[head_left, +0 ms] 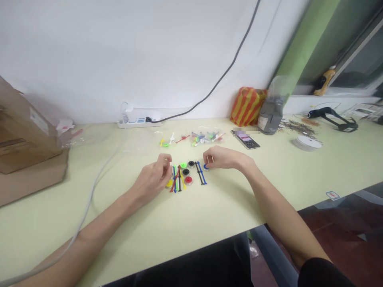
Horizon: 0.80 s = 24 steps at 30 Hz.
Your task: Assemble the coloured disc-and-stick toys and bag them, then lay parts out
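Note:
My right hand (pixel 220 158) has its fingertips closed on a small blue-topped disc (pixel 206 168) at the table surface. Just left of it lie a blue arrow-shaped strip (pixel 202 173) and a black arrow-shaped strip (pixel 198 173), side by side. My left hand (pixel 158 172) is curled at the left end of the group; what its fingers hold, if anything, is hidden. Beside those fingers is a yellow disc (pixel 169 183), partly covered. Several coloured arrow strips (pixel 179 180) lie close together. Between the hands sit a red disc (pixel 188 180), black discs (pixel 186 172) and a green disc (pixel 183 165).
Behind the hands lie a clear bag of coloured pieces (pixel 206 138) and loose pieces (pixel 172 138). A phone (pixel 245 139), striped bag (pixel 247 105) and white spool (pixel 307 143) are to the right. A cardboard box (pixel 26 135) and pale cable (pixel 89 197) are left.

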Tool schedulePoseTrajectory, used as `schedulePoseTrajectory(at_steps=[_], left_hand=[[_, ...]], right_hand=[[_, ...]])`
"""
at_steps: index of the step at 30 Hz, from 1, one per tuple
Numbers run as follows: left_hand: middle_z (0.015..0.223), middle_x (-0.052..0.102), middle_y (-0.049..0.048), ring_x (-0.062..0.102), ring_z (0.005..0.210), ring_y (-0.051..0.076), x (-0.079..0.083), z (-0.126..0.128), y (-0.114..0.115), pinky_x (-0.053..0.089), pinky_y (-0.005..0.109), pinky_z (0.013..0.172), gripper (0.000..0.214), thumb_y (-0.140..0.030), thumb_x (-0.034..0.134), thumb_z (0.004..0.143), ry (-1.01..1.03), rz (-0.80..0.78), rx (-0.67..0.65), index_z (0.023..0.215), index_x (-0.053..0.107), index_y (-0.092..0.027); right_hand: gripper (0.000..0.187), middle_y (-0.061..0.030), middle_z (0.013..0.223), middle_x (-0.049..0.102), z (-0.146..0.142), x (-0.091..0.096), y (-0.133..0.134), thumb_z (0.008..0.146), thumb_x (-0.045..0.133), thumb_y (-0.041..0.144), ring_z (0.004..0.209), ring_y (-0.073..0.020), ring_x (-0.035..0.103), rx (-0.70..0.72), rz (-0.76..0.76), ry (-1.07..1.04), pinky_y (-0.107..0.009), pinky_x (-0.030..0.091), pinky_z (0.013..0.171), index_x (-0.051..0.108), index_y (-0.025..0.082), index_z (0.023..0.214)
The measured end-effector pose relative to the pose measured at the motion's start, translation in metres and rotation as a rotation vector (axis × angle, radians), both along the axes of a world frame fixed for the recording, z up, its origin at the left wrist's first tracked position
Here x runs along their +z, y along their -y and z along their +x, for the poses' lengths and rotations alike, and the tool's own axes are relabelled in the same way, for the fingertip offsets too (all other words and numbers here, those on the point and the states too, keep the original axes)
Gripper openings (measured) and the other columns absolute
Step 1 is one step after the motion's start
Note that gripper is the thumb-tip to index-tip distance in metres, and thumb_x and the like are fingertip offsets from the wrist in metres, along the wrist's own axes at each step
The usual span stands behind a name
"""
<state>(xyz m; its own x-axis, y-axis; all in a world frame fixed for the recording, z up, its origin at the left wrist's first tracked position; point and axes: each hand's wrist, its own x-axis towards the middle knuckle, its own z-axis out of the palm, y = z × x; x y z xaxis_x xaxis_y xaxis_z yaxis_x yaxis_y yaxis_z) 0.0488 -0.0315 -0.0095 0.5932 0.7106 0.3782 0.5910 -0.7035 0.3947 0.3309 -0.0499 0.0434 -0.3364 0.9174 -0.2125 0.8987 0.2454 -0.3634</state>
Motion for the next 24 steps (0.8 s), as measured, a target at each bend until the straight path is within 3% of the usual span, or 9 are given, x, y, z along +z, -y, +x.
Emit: schedulePoseTrajectory(at_steps=[7,24], left_hand=[[0.069,0.051,-0.0067,0.046,0.054,0.014,0.002,0.000,0.001,0.035,0.025,0.060,0.014,-0.026,0.039,0.096,0.002,0.009,-0.010,0.110,0.035,-0.026],[0.066,0.049,-0.0074,0.046,0.053,0.014,0.004,0.001,0.003,0.035,0.025,0.060,0.013,-0.026,0.038,0.096,0.000,0.000,-0.014,0.109,0.036,-0.025]], right_hand=[[0.011,-0.0046,0.093,0.070,-0.004,-0.011,-0.008,0.089,0.059,0.017,0.075,-0.0154,0.058,-0.046,0.166,0.112,-0.025,0.032,0.060,0.067,0.020,0.097],[0.010,-0.0044,0.092,0.070,-0.005,-0.014,-0.010,0.090,0.061,0.019,0.073,-0.0145,0.057,-0.019,0.165,0.062,-0.024,0.031,0.060,0.068,0.019,0.097]])
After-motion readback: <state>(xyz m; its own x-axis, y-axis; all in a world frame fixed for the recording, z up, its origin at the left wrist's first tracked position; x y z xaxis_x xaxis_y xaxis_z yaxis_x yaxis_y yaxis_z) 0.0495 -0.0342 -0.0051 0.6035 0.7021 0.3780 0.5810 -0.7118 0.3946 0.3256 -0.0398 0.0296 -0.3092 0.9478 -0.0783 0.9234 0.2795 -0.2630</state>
